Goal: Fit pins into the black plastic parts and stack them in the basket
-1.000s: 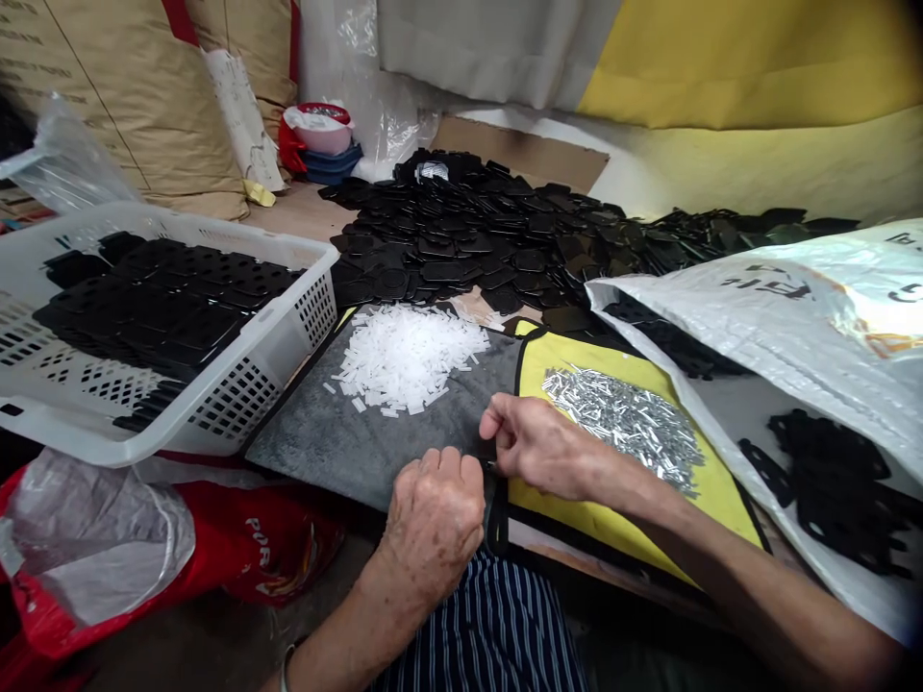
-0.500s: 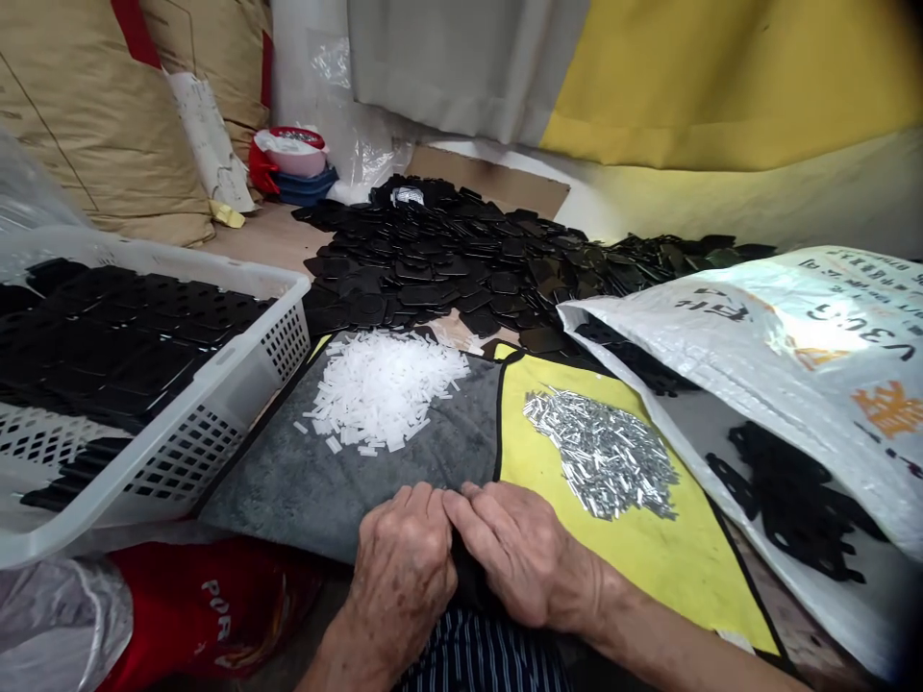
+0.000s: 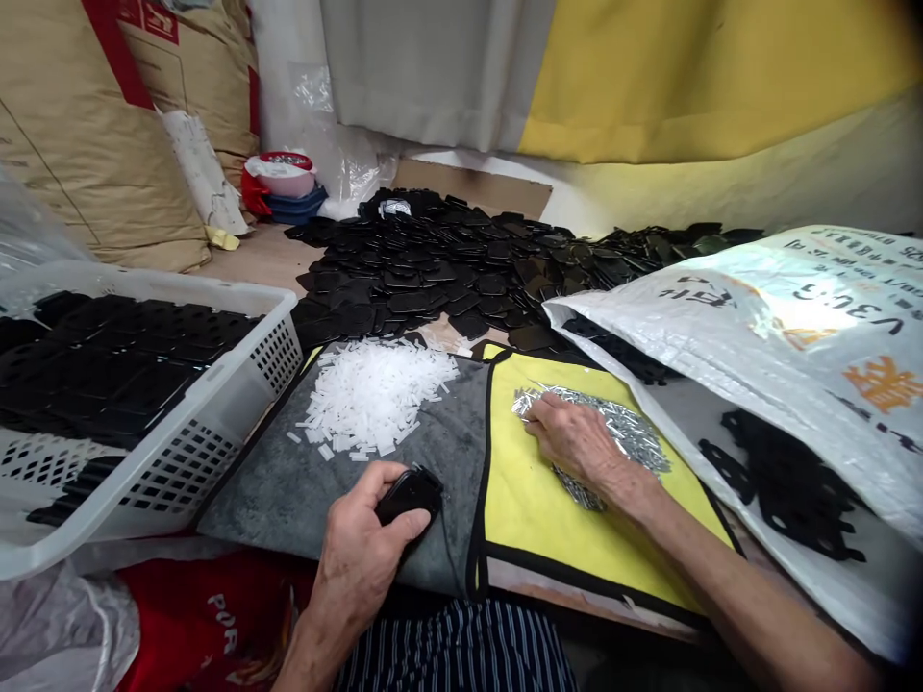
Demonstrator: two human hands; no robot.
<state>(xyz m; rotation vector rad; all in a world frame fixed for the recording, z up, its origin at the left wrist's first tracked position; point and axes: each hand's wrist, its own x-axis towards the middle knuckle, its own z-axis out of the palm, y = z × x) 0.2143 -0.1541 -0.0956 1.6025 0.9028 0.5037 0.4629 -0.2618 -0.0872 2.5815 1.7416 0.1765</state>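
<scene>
My left hand grips a small black plastic part between thumb and fingers, just above the front of the grey cloth. My right hand reaches into the pile of thin silver metal pins on the yellow cloth. Its fingers are bent together at the pile's left side, and whatever lies between the fingertips is hidden. A heap of short white plastic pieces lies on the grey cloth, beyond my left hand.
At left stands a white basket stacked with black parts. Many flat black pieces cover the back of the work surface. A white woven sack lies open at right, black parts inside. Paper sacks and stacked bowls stand behind.
My hands were together at the cloth's front edge and are now apart. The right has moved forward and right to the pins; the left now shows the black part, tilted up.
</scene>
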